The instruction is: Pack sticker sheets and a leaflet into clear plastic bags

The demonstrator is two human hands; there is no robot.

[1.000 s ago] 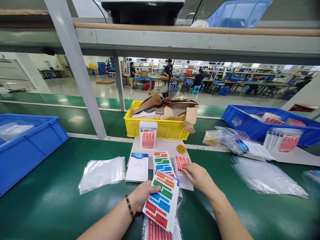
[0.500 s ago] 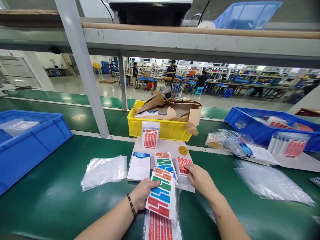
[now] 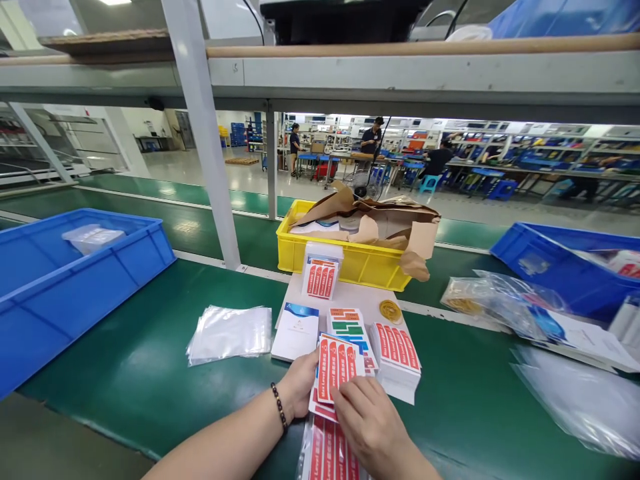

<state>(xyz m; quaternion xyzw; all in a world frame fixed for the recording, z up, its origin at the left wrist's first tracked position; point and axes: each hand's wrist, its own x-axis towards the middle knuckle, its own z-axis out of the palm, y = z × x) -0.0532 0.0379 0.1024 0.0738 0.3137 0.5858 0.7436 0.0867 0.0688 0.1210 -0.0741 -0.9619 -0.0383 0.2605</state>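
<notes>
My left hand, a beaded bracelet at its wrist, grips a multicoloured label sheet from the left side. My right hand closes on the lower edge of a red label sheet, which lies over the multicoloured one and hides most of it. Beneath both hands is a clear bag with red strips. Just beyond are a stack of white-and-blue booklets, a stack of multicoloured sheets and a stack of red label sheets. A filled clear bag leans on the yellow bin.
The yellow bin holds brown paper. Flat clear bags lie left, more bags right. Blue bins flank the green bench. Yellow rubber bands sit near the red stack. A shelf post rises ahead; people work far behind.
My right hand has lifted a red label sheet off its stack and brought it left onto the multicoloured sheet in my left hand. The camera view has turned left.
</notes>
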